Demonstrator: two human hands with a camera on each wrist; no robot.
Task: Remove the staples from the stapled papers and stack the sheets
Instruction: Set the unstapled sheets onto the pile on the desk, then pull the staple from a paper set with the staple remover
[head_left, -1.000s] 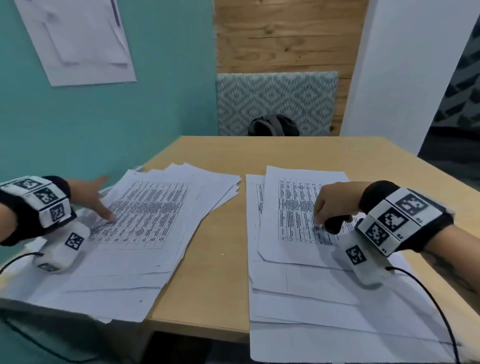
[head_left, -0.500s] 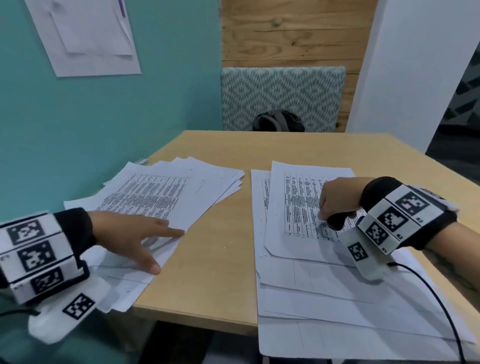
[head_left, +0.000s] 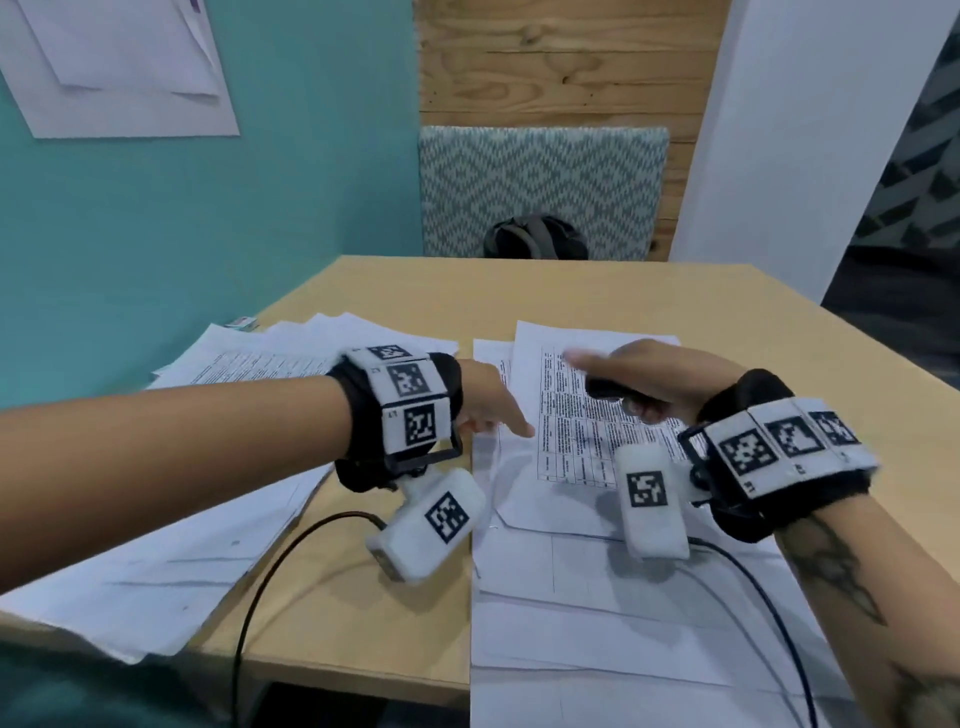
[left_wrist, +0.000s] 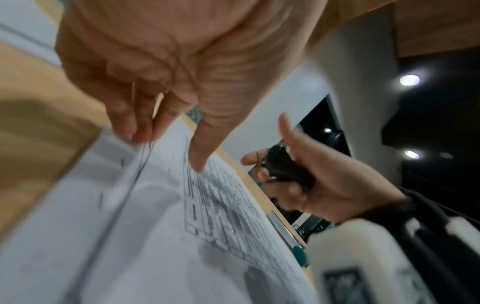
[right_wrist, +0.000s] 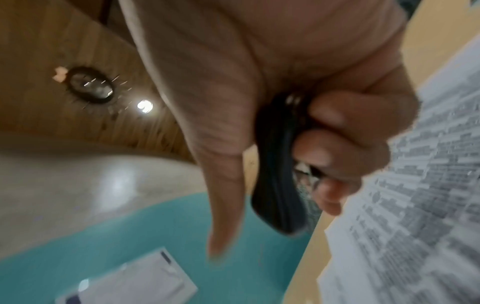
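Note:
Two spreads of white sheets lie on the wooden table (head_left: 727, 332): a left pile (head_left: 208, 467) and a right pile (head_left: 597, 597). A printed sheet (head_left: 571, 431) tops the right pile. My left hand (head_left: 493, 410) has crossed to that sheet's left edge with straight fingers (left_wrist: 197, 156), and the index tip touches the print. My right hand (head_left: 649, 379) hovers just above the same sheet. Its curled fingers (right_wrist: 345, 148) grip a black staple remover (head_left: 618, 395), which also shows as the staple remover (left_wrist: 288, 170) (right_wrist: 278, 185) in both wrist views. No staple is visible.
A chair (head_left: 540, 182) with a zigzag-patterned back stands beyond the far table edge, with a black bag (head_left: 535, 239) on it. A teal wall runs along the left. Black cables (head_left: 260, 597) hang from both wrists over the table's near edge.
My left hand left the left pile and swung right onto the printed sheet of the right pile. My right hand rose slightly off that sheet, still holding the staple remover.

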